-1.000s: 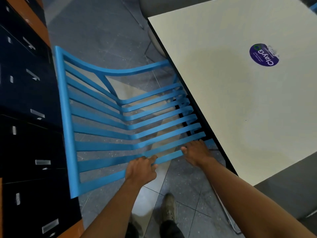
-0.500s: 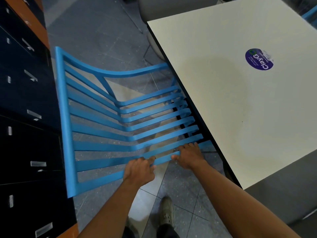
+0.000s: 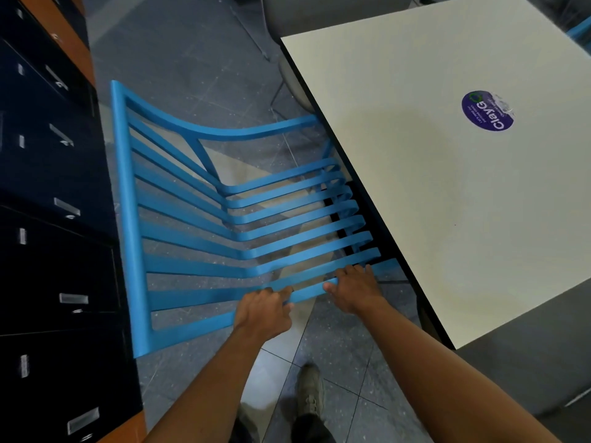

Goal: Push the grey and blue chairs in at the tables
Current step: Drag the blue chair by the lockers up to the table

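Since one second ago, the right hand (image 3: 351, 290) has slid a little along the slat toward the left hand (image 3: 263, 311), while the blue chair (image 3: 128, 219) has hardly shifted. Both hands grip the chair's near side slats, with the fingers (image 3: 283, 290) curled round them. The chair stands between the dark lockers (image 3: 48, 251) and the tabletop (image 3: 447, 203). Its seat front is just under the tabletop edge, and most of the seat is outside. I think both hands should push evenly and straight toward the table, so the chair does not turn and catch.
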The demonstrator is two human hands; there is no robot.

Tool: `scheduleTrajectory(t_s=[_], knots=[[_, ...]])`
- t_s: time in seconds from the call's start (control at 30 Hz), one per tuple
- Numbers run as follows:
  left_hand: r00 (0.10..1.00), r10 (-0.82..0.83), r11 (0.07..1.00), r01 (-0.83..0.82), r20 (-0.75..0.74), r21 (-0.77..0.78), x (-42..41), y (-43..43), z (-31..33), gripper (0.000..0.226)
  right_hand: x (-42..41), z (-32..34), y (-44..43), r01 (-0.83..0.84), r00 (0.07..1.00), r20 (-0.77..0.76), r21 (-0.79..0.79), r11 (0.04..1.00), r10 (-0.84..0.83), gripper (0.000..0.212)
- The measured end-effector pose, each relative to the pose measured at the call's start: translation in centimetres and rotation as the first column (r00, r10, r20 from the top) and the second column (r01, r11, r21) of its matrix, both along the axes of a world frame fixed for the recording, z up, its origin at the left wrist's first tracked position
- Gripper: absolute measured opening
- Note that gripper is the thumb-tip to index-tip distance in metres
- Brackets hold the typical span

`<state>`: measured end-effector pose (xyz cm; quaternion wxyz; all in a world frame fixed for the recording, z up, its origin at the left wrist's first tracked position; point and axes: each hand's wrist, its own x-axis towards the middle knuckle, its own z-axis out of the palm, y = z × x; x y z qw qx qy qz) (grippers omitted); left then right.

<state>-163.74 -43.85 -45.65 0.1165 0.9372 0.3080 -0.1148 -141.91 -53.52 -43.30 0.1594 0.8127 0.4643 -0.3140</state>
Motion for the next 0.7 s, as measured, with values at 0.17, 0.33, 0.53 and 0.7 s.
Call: scheduleTrajectory(t_s=[0.17, 0.33, 0.53, 0.7], knots=[[1.000, 0.005, 0.999, -0.005, -0.009, 0.036, 0.0, -0.2, 0.2, 0.045, -1.3, 0.7, -0.2, 0.012, 1.000, -0.019, 0.072, 0.997, -0.011, 0.057], [0.999, 0.037, 0.999, -0.037, -0.035, 0.022, 0.0, -0.7, 1.3, 0.048, -3.0, 2.0, -0.2, 0.019, 0.998, -0.062, 0.139, 0.990, -0.011, 0.054], [0.991, 0.127, 0.992, -0.127, -0.046, -0.006, -1.3, -1.8, 5.0, 0.045, -5.1, 4.9, -1.1, 0.058, 0.991, -0.131, 0.174, 0.983, -0.035, 0.052], [0.986, 0.166, 0.986, -0.166, -0.016, -0.031, -2.1, -2.7, 9.5, 0.045, -5.8, 8.4, -2.4, 0.053, 0.986, -0.162, 0.165, 0.985, -0.026, 0.054]])
